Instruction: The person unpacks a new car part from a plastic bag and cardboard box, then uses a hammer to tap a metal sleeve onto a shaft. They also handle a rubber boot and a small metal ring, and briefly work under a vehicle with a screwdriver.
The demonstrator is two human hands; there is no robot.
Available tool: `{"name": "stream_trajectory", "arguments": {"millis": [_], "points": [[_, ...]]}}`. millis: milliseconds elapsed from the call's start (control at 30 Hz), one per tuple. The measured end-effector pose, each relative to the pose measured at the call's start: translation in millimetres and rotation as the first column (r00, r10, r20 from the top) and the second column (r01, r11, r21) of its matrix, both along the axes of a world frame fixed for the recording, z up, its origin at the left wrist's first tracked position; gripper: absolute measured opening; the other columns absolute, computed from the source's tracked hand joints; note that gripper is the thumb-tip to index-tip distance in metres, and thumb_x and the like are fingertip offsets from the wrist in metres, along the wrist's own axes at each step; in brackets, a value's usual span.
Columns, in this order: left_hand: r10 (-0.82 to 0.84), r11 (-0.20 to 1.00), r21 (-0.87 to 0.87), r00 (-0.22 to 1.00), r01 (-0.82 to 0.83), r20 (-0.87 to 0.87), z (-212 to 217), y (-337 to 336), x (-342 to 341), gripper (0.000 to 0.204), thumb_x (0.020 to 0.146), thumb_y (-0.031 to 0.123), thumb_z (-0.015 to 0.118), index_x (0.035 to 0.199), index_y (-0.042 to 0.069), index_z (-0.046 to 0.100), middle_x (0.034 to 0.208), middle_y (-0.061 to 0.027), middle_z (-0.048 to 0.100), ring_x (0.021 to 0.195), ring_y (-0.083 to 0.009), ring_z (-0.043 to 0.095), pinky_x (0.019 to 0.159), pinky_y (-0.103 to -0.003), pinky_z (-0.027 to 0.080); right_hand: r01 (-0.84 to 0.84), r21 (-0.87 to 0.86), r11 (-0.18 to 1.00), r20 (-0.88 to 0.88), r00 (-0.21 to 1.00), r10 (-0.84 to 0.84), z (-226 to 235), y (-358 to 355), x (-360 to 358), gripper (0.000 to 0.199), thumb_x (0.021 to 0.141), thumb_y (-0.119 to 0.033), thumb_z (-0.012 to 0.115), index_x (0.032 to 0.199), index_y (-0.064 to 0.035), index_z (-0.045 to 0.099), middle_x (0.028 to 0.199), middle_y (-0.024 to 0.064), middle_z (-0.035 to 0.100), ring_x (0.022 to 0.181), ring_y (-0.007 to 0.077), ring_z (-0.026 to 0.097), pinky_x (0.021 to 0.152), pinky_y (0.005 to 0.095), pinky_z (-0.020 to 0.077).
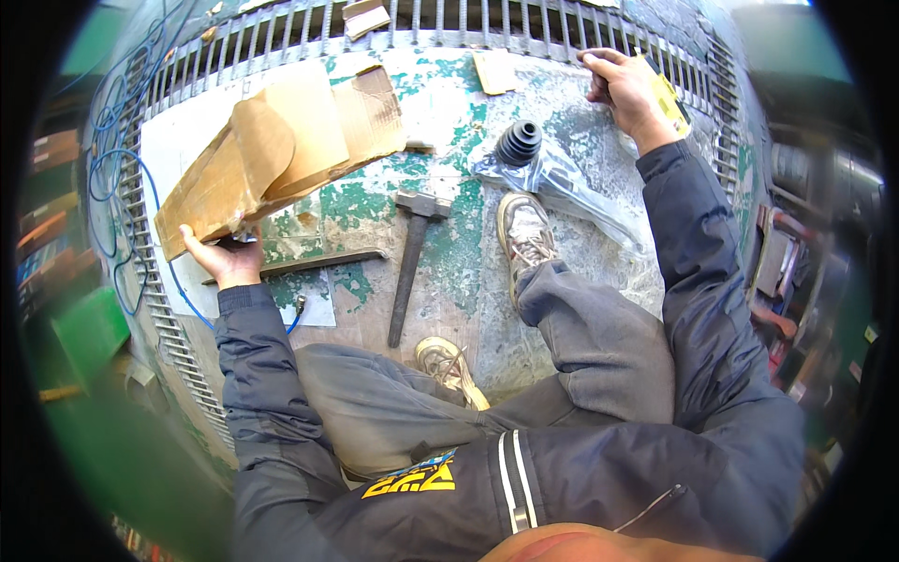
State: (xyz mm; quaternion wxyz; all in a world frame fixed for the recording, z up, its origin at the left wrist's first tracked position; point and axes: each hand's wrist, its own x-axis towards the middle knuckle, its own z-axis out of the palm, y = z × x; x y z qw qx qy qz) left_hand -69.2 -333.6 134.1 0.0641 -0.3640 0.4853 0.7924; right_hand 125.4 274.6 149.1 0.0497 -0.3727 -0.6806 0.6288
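Observation:
My left hand (225, 258) grips the near lower corner of a brown cardboard box (201, 192), tilted with its flaps standing open. The inside of the box is mostly hidden. Far to the right, my right hand (623, 89) is raised with its fingers curled together; whatever is in them is too small to make out. Beside its wrist is a yellow piece (667, 94), partly covered by the hand. Between the hands, a black ribbed rubber boot (520, 142) stands on a clear plastic bag (581, 192). A hammer (409, 267) lies in front of me.
A flat metal bar (323, 264) lies between the box and my left leg. Blue hose (120, 150) coils along the left side. Metal floor grating (459, 17) borders the worn green floor (464, 267). Cardboard scraps (494, 72) lie near the far grating. My shoes (527, 229) are close to the bag.

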Motion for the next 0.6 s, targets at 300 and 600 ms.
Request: {"name": "stream_trajectory", "arguments": {"millis": [300,600], "points": [[0.069,0.961,-0.269,0.997,-0.060,0.026,42.1,-7.9,51.0,0.085,0.089,0.087,0.058,0.150,0.027,0.058,0.136,-0.0023,0.069,0.104,-0.0266,0.069,0.069,-0.042,0.055,-0.335,0.326,0.884,0.414,0.891,0.185,-56.9,-59.1,75.6,0.079,0.086,-0.044,0.094,0.149,-0.0053,0.067,0.121,0.0194,0.079,0.112,0.0312,0.077,0.101,0.0396,0.0594],[0.132,0.982,-0.142,0.991,-0.125,0.038,26.1,-2.8,56.5,0.094,0.087,0.083,0.062,0.161,0.026,0.049,0.165,-0.0062,0.046,0.138,-0.0314,0.048,0.102,-0.058,0.044,-0.700,0.417,0.580,0.661,0.671,0.335,-66.9,-95.1,31.3,0.065,0.093,-0.045,0.083,0.148,-0.0203,0.062,0.135,0.0231,0.064,0.126,0.0436,0.068,0.108,0.0501,0.0554]]}}
